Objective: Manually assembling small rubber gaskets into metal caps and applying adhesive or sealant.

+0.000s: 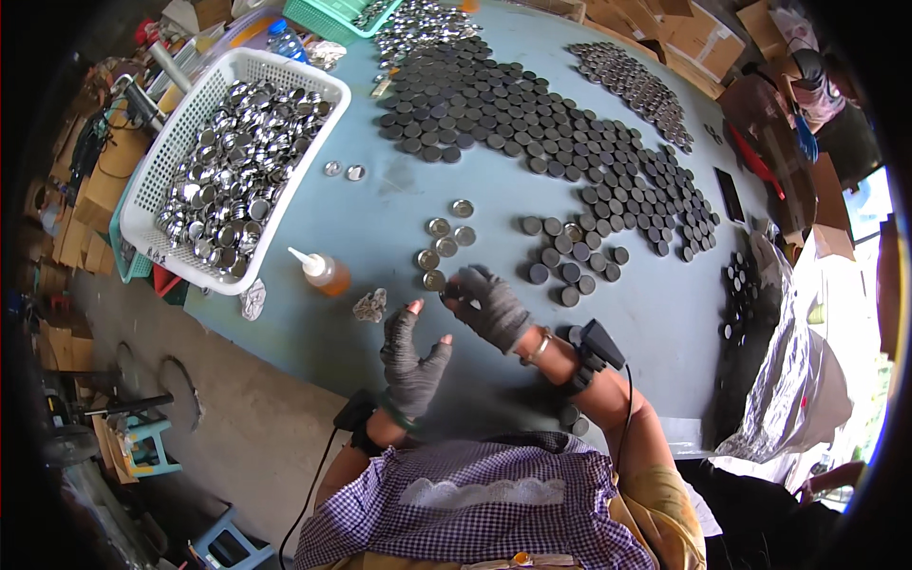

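Note:
My left hand (413, 366), in a grey fingerless glove, hovers near the table's front edge with thumb and forefinger stretched apart, holding nothing. Curled over the table to its right is my right hand (489, 309), gloved alike; its fingers are bent together, and what they grip, if anything, is hidden. Close to its fingertips lies a shallow silver metal cap (434, 280), the nearest of several in a loose group. Left of these, a squeeze bottle (328, 275) of amber liquid with a white pointed nozzle leans over, beside a crumpled wad (370, 305).
A white plastic basket (335, 90) full of shiny caps stands at the left. Many dark round pieces (551, 142) spread across the table's far and right parts. A green basket (313, 17), a water bottle (285, 40) and a red-handled tool (755, 160) lie around the edges.

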Available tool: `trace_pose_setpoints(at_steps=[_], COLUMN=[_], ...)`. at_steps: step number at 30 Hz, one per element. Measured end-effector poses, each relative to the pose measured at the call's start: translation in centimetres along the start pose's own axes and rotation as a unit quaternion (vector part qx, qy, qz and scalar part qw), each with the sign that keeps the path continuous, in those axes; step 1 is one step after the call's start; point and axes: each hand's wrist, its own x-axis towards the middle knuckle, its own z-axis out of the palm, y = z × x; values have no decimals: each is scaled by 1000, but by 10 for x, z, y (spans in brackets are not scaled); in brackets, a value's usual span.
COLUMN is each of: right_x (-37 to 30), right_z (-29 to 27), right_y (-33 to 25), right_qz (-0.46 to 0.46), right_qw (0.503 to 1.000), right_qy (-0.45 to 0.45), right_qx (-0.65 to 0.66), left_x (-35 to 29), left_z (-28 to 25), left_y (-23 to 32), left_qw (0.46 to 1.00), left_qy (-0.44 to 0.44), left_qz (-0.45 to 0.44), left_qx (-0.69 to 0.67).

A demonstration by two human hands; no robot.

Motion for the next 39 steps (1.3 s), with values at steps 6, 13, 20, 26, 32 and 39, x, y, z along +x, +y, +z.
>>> trace_pose_setpoints(at_steps=[6,13,20,26,32,39], right_x=[32,20,-59,-110,-131,-116], right_z=[28,-9,-82,-85,-76,-71], right_y=[27,23,-8,2,17,-6], right_qz=[-13,42,49,65,144,162], right_qw=[956,828,916,957,976,951], right_qy=[-35,-137,84,110,98,51], right_qx=[-290,-542,-389,-259,131,258], left_x=[-3,-16,-55,-57,-30,-20], left_z=[-9,-2,54,74,63,52], left_y=[-9,12,26,28,39,23], left_qw=[1000,980,889,886,941,975], left_qy=[-8,-198,-413,-408,-306,-200], left_qz=[-2,30,192,215,52,65], left_qx=[5,-23,55,43,-132,-73])
